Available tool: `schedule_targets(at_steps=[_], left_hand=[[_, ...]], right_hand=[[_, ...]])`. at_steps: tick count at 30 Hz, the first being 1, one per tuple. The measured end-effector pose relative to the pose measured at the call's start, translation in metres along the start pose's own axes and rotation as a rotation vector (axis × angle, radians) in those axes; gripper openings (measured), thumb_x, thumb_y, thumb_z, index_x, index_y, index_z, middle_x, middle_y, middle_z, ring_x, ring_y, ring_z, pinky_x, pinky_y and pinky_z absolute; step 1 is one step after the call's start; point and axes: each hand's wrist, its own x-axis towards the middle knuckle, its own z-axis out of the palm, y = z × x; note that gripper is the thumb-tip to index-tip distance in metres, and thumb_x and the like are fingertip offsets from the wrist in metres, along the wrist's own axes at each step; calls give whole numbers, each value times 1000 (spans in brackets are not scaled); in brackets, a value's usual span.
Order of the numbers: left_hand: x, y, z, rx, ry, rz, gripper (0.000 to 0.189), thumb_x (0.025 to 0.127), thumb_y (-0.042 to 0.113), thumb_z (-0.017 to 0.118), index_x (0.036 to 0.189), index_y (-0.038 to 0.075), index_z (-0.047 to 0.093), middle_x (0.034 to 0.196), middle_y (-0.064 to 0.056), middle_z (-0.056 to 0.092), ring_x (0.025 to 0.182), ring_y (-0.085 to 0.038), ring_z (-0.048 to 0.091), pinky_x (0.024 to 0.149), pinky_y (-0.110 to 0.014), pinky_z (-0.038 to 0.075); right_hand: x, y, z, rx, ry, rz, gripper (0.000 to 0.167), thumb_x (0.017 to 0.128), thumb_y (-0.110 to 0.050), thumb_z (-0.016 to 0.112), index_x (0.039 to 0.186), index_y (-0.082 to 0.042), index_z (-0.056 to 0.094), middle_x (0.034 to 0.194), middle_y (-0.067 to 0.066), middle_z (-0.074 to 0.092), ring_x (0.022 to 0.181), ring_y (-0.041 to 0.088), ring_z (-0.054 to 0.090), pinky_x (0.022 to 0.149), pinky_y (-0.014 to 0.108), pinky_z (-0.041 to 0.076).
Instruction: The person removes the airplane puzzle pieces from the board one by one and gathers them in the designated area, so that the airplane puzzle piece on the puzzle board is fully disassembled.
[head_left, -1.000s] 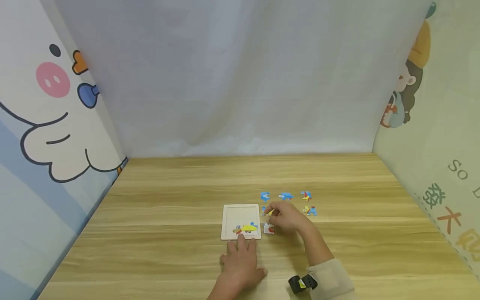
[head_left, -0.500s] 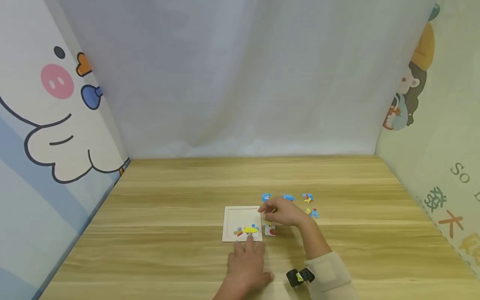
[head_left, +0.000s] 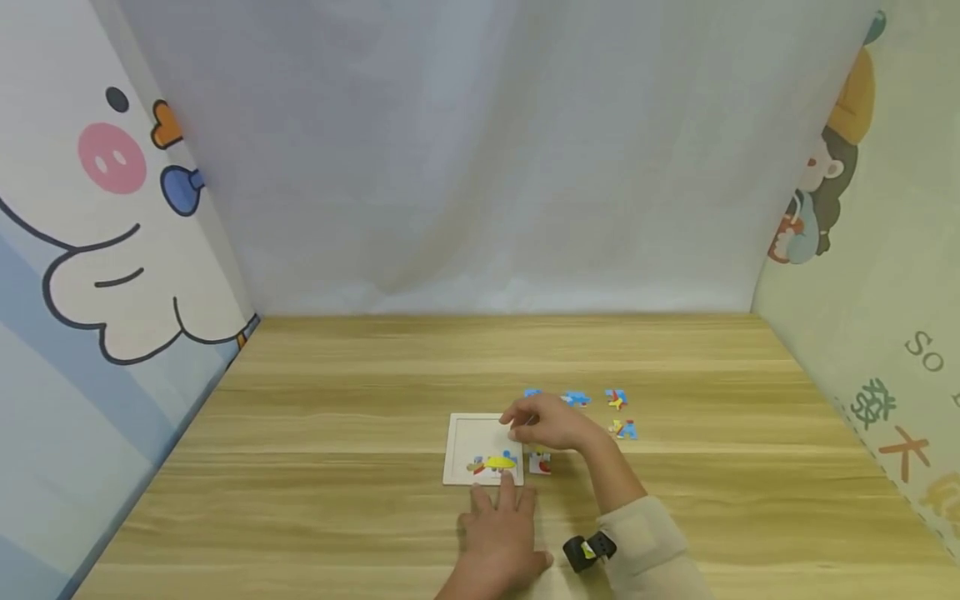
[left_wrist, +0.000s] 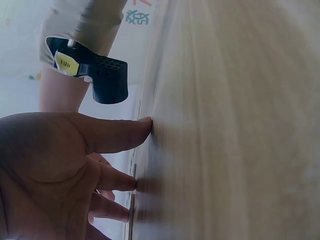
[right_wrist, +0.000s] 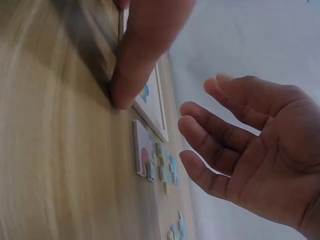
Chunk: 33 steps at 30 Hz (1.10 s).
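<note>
A square wooden puzzle tray (head_left: 448, 450) lies flat on the table, with colourful puzzle pieces (head_left: 501, 462) in its lower right part. My left hand (head_left: 498, 533) is spread flat, its fingertips touching the tray's near edge. Over the tray's right side hovers my right hand (head_left: 551, 423), thumb and index finger close together, the other fingers loosely curled. Whether a puzzle piece sits between those tips is hidden, even in the right wrist view. Just right of the tray lies a white and red puzzle piece (head_left: 540, 463), below the right hand.
Loose blue puzzle pieces (head_left: 577, 399) lie behind the right hand; one blue, red and yellow piece (head_left: 616, 398) and another mixed-colour piece (head_left: 624, 429) lie further right. A black wrist camera (head_left: 588, 550) is strapped by the right sleeve. A pale curtain (head_left: 480, 167) hangs behind the wooden table.
My right hand has moved left from the loose pieces to over the tray's right side. My left hand has slid slightly right along the near edge.
</note>
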Motion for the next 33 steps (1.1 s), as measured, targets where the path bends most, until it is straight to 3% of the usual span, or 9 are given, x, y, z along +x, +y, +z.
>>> schedule_targets(at_steps=[13,23,28,33], left_hand=[[4,-4,3,11,-6,21,81,68,51,76,132,10,48,139,-18,33,110,-52,34,71,-60,41],[3,-3,4,61,33,25,81,67,51,75,131,10,48,138,-18,34,107,-51,36,68,-58,41],[2,-4,6,53,57,26,81,66,49,75,130,9,49,138,-18,35,106,-51,35,67,-59,40],[2,-4,8,45,43,23,83,66,51,75,131,8,47,139,-18,33,108,-52,35,68,-59,40]], right_hand=[[22,0,15,59,-118,-49,21,85,-2,63,106,-2,66,90,2,63,86,16,59,72,32,49],[34,-4,26,-31,-157,-32,20,82,-1,66,101,-6,69,84,-3,62,83,14,58,73,29,48],[39,-5,33,-83,-169,16,17,77,1,69,91,-10,70,73,-5,57,69,10,52,61,25,43],[40,-6,38,-38,-195,49,17,74,5,68,86,-8,69,66,-3,57,61,9,50,54,22,40]])
